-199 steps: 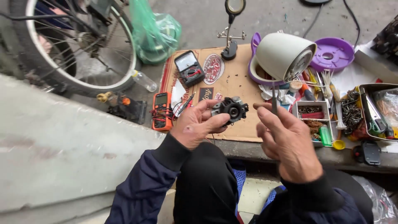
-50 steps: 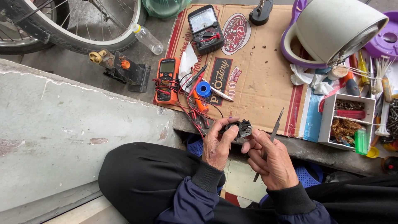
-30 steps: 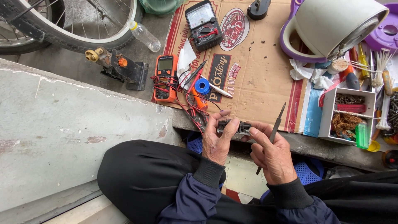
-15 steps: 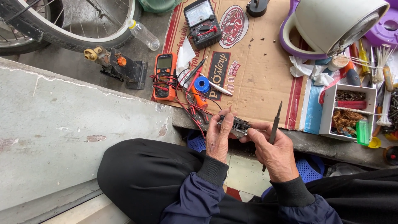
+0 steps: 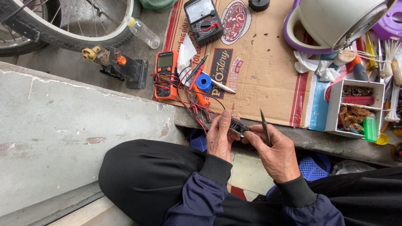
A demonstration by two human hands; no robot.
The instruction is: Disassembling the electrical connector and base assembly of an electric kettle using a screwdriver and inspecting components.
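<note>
Left hand [image 5: 221, 140]: grip clamped on a small dark part [image 5: 238, 127], fingers curled over its near end, thumb on top.
Right hand [image 5: 274, 152]: fingertips meet the same part from 3 o'clock, grip closed on it; a thin dark tool [image 5: 265, 132] lies pinched along the fingers, its tip pointing to 12 o'clock.
Part: held in the air between both hands, just in front of the concrete surface [image 5: 293, 136] edge and above the lap; its detail is too small to tell.
Cardboard [image 5: 264, 71]: flat sheet on the surface at 12 o'clock of the hands — it carries most of the loose things.
Orange meter [image 5: 166, 74]: at 10 o'clock of the left hand, on the cardboard's left edge, red leads [image 5: 188, 104] trailing from it toward the hands.
Blue tape roll [image 5: 204, 82]: at 11 o'clock of the hands, just beside an orange-handled tool [image 5: 201, 98].
Black meter [image 5: 203, 20]: far end of the cardboard, at 12 o'clock, well apart from the hands.
White box [image 5: 356, 109]: at 2 o'clock of the right hand, split into compartments holding small hardware; a green lighter [image 5: 370, 129] sits at its near right corner.
Kettle [image 5: 335, 21]: white with a purple base, tipped on its side at 1 o'clock.
Bottle [image 5: 143, 32]: clear plastic — lies on the ground beside a bicycle wheel [image 5: 71, 29] at 10 o'clock.
</note>
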